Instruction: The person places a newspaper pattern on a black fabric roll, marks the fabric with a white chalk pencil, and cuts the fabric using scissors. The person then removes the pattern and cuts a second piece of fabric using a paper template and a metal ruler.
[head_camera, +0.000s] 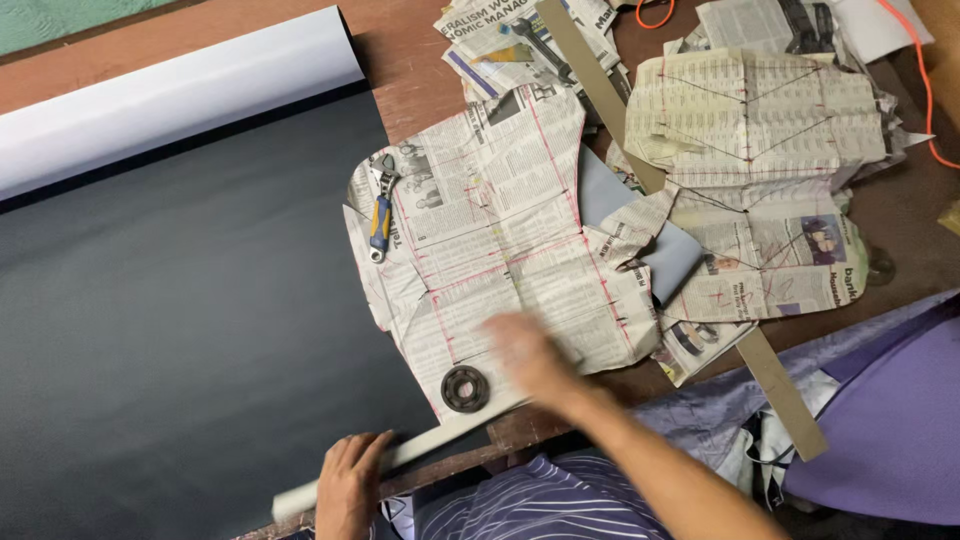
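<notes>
Left hand (348, 482) pressed flat on the near end of a long pale ruler (400, 455), fingers spread, clamping nothing, simply pinning the strip against the table (420, 80) edge. Right hand (528, 352) blurred in motion over the lower part of the newspaper pattern (480, 250); probably open and flat, palm down, though too smeared to say whether released or closed. Pattern lying half on the dark sheet of material (180, 300), half on bare wood, marked with red lines. Weighted at two points: a black ring-shaped bearing (465, 388) near the bottom corner, just beside the ruler, and a blue-and-yellow adjustable wrench (380, 208) near the upper left corner. More cut newspaper pieces (750, 120) stacked to the right, a second long strip (780, 395) running diagonally under them, an orange cord (925, 90) at the far edge, purple cloth (890, 420) at the near right.

For smoothing the paper well: sweeping outward from the middle toward the free edges, with a flat palm, not fingertips, so thin newsprint neither tears nor creases. Best kept clear of the bearing, since a knock there would shift the corner. Worth holding the ruler steady throughout, with pressure straight down, not sideways.
</notes>
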